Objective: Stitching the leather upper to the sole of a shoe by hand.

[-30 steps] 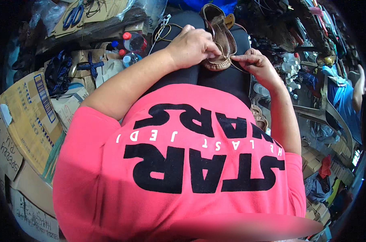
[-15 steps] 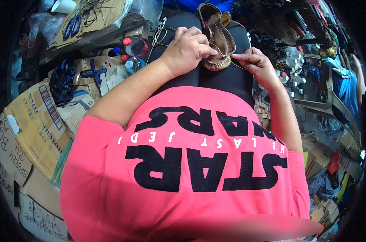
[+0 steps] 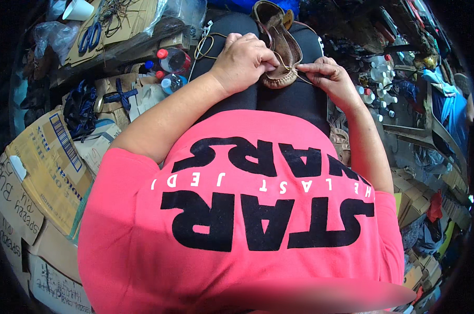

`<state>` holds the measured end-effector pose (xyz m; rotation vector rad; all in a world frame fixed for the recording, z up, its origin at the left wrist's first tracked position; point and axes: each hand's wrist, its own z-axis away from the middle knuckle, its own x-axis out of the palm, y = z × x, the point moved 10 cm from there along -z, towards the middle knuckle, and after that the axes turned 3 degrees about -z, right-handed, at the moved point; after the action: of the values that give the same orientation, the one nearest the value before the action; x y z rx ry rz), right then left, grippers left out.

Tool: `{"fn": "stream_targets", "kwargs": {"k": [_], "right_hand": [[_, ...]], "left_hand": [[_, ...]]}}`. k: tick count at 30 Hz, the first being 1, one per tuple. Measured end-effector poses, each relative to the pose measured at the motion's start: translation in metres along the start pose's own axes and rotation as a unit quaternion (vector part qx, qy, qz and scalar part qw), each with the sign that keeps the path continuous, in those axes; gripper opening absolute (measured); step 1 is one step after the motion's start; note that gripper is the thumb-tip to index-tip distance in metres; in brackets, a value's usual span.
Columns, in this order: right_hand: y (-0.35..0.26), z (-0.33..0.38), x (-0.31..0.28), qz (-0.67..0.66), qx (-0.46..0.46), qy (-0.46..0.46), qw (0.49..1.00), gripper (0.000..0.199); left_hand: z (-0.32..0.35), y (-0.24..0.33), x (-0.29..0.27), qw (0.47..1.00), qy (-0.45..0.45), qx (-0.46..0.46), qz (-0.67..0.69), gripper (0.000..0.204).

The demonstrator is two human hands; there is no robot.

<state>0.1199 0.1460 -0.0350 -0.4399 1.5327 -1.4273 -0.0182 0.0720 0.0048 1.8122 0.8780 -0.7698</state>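
A brown leather moccasin (image 3: pixel 288 48) rests across my dark-trousered thighs, its gathered, stitched toe (image 3: pixel 280 80) pointing towards me. Pale thread (image 3: pixel 209 55) loops out to the left of my left hand, and a strand crosses the shoe's opening near the toe. My left hand (image 3: pixel 243 62) is closed beside the toe's left edge, thumb and fingers pinched on the thread; the fingertips are partly hidden. On the other side, my right hand (image 3: pixel 329 75) has thumb and forefinger pinched at the toe's right edge, where thread comes out of the seam. Whether a needle is there cannot be made out.
At the left, blue-handled scissors (image 3: pixel 90 37) lie on cardboard near a white cup (image 3: pixel 79 9). Plastic bottles (image 3: pixel 173 60) stand beside my left leg, with cardboard boxes (image 3: pixel 51 167) nearer. Several small bottles (image 3: pixel 379 78) cluster at the right. Another moccasin (image 3: pixel 340 144) sits by my right hip.
My right hand has shifted slightly, its fingers still pinched at the toe's right edge. The left hand and moccasin stay nearly in place, and the view has moved a little.
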Motion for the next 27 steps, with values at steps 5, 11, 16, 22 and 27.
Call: {"fn": "stream_targets", "kwargs": {"k": [5, 11, 16, 22, 27], "right_hand": [[-0.005, 0.002, -0.003, 0.014, 0.005, 0.034, 0.999, 0.028], [-0.014, -0.003, 0.001, -0.05, 0.025, 0.043, 0.998, 0.021], [0.007, -0.013, 0.001, -0.096, 0.105, 0.024, 0.99, 0.013], [0.005, -0.017, 0.009, -0.104, 0.133, -0.028, 0.985, 0.007], [0.021, -0.007, -0.018, -0.146, 0.122, 0.006, 0.982, 0.014]], "left_hand": [[-0.002, -0.005, 0.011, 0.994, -0.043, -0.09, 0.043, 0.012], [-0.005, -0.015, 0.024, 0.982, -0.066, -0.158, 0.076, 0.016], [-0.015, -0.016, 0.032, 0.977, -0.089, -0.162, 0.102, 0.017], [-0.026, 0.006, 0.017, 0.996, -0.076, -0.047, 0.006, 0.01], [-0.019, 0.007, 0.002, 0.995, -0.095, 0.002, -0.036, 0.008]]}}
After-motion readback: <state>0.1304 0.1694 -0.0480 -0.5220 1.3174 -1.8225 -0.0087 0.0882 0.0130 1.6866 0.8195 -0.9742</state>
